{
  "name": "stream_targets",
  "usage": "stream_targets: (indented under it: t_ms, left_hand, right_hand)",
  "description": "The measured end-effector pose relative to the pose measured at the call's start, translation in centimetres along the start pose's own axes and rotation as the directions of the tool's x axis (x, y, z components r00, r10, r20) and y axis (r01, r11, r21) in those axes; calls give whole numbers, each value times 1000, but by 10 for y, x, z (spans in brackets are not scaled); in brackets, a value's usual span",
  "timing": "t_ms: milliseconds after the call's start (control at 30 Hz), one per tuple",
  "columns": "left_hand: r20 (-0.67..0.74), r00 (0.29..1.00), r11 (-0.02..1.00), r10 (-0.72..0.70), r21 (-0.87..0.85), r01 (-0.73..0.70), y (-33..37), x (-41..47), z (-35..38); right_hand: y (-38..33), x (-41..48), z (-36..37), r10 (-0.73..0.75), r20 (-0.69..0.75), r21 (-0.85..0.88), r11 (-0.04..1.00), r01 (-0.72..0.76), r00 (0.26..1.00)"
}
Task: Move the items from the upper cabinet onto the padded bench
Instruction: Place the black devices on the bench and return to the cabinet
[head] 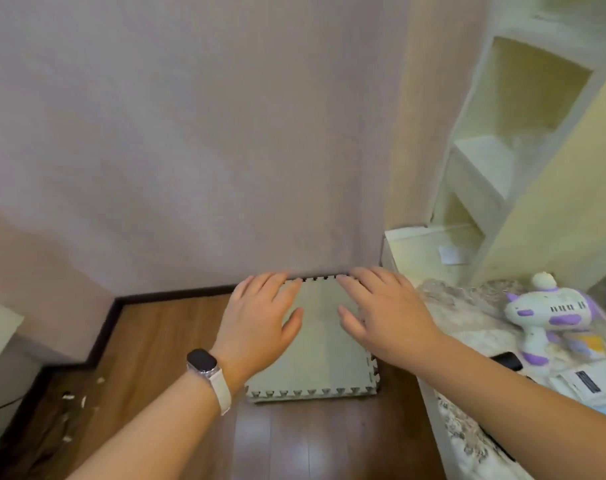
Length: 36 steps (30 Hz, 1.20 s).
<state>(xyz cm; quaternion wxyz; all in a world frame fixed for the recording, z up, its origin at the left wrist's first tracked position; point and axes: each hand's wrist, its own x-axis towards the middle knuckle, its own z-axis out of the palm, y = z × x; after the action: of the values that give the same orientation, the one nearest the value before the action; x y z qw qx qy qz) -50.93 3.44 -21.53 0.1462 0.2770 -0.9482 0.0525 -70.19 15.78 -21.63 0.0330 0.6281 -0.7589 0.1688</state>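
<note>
Head view: both the left hand (260, 320) and right hand (384, 313) hover flat, fingers spread, holding nothing, over the bare padded bench (319, 368) at 6 o'clock. Judging by that, nothing is moved yet; shelving (523, 109) at 2 o'clock looks empty.

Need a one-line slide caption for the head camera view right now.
Both open hands, left hand and right hand, over a stack of foam mats on the wood floor.

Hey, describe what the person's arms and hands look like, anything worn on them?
Both forearms are bare, with no sleeves in view. The left hand has a smartwatch with a dark rounded-rectangle face on a pale cream strap at the wrist. The right hand and its wrist carry nothing that can be made out. No gloves.
</note>
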Motion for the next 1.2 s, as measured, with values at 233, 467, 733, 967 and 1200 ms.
stream_targets:
  t_ms: [233,467,733,967,1200]
  left_hand:
    - [-100,969,973,-224,30,228,-111,-81,-60]
    - [-253,897,924,-361,31,381,-228,-172,-113]
    - [-270,777,798,-568,51,601,-319,-277,-150]
    - [-281,688,694,-669,95,714,-366,-323,-156]
    - [-306,608,602,-733,125,789,-431,-319,-150]
  right_hand:
    - [-134,70,3,-191,-93,41,980,196,977]
    - [-289,118,31,-380,-135,40,921,388,915]
    - [-430,145,65,-577,-84,63,811,582,813]
    - [-502,189,89,-723,-91,55,683,729,685]
    - [-555,266,135,-777,-124,118,606,787,617]
